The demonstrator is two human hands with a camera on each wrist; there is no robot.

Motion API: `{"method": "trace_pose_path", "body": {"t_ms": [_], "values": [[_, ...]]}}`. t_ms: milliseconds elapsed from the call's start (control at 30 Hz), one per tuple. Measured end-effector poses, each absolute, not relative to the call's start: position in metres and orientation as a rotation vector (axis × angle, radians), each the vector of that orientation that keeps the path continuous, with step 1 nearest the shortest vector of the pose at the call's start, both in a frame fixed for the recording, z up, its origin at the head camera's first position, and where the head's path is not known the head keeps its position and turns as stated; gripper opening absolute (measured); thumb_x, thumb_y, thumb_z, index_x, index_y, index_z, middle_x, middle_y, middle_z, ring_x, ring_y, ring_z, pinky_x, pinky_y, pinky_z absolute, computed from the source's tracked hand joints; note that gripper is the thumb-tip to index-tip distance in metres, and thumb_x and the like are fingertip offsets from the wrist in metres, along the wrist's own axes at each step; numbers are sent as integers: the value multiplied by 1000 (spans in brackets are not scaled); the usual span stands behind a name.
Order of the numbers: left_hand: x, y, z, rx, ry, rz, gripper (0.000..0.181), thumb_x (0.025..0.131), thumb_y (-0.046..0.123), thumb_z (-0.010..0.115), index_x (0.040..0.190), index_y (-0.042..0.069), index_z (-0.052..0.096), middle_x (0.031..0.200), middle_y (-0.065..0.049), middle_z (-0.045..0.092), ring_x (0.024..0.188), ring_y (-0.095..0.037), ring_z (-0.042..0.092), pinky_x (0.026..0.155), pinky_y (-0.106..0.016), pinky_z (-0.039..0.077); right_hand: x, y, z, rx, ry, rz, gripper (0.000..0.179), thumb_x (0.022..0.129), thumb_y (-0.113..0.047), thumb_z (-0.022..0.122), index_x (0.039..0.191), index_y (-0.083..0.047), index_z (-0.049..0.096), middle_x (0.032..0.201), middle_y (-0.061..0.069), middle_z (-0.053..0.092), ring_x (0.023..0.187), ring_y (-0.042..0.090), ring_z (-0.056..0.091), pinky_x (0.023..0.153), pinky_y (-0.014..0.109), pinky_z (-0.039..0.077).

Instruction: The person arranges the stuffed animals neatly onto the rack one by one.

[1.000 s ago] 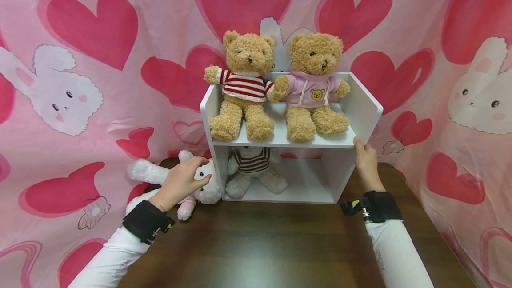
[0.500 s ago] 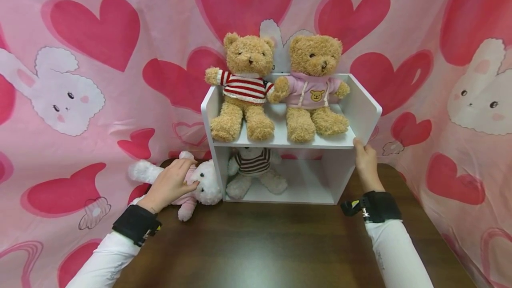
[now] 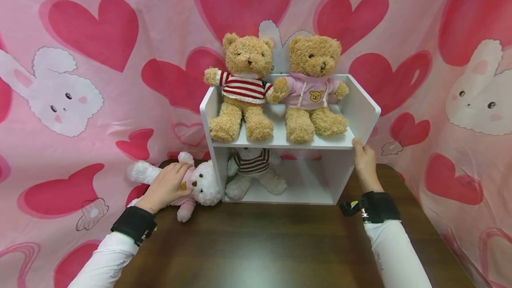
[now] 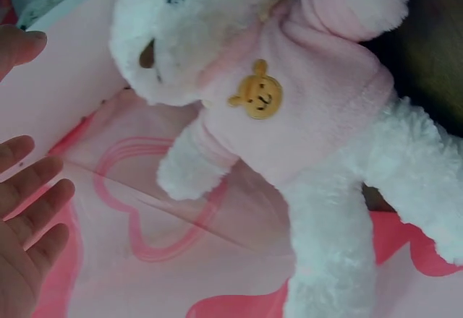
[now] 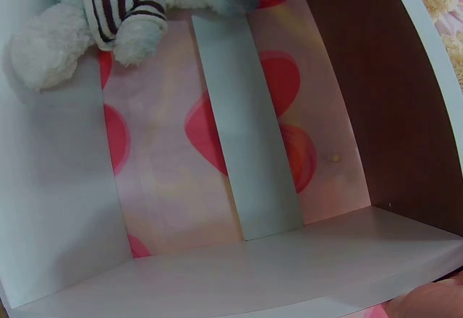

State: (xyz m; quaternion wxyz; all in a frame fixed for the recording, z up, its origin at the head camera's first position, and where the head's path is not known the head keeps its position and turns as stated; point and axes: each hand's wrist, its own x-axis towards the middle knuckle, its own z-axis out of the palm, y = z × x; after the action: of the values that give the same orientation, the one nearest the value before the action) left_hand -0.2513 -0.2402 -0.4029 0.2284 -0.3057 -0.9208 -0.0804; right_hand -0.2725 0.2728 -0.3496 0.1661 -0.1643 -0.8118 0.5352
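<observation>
A white plush bear (image 3: 206,183) in a pink top with a bear-face patch lies on its side, left of the white two-tier shelf (image 3: 364,112). My left hand (image 3: 168,186) hovers over its body in the head view, covering part of it. The left wrist view shows those fingers (image 4: 32,209) spread and apart from the plush bear (image 4: 304,108). At the shelf's right side panel, my right hand (image 3: 365,166) holds the front edge near the middle board. Only a bit of that hand (image 5: 427,303) appears in the right wrist view.
Two tan teddy bears, one in a striped sweater (image 3: 245,88) and one in a pink hoodie (image 3: 312,90), sit on the upper tier. A white bear in a brown-striped top (image 3: 254,163) sits at the lower left. The brown table (image 3: 280,243) extends in front.
My left hand has moved left and slightly down, from beside the shelf and the plush bear's head to over its body. My right hand has stayed on the shelf's side panel.
</observation>
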Motion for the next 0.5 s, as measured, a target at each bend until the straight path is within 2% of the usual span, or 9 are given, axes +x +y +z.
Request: {"method": "trace_pose_path", "body": {"t_ms": [200, 500], "values": [[-257, -245, -411, -853, -2531, -141, 69, 56, 26, 83, 112, -4, 56, 106, -18, 58, 98, -34, 52, 91, -46, 38, -272, 272, -349, -461, -2312, 1536, 65, 95, -40, 29, 126, 16, 40, 127, 31, 41, 105, 34, 39, 98, 48, 30], [-265, -250, -425, -821, -2547, -51, 74, 53, 25, 85, 113, -6, 55, 105, -21, 57, 99, -38, 50, 93, -52, 35, -271, 273, -350, -448, -2309, 1561, 65, 95, -41, 29, 128, 15, 38, 130, 31, 39, 113, 37, 38, 101, 49, 28]]}}
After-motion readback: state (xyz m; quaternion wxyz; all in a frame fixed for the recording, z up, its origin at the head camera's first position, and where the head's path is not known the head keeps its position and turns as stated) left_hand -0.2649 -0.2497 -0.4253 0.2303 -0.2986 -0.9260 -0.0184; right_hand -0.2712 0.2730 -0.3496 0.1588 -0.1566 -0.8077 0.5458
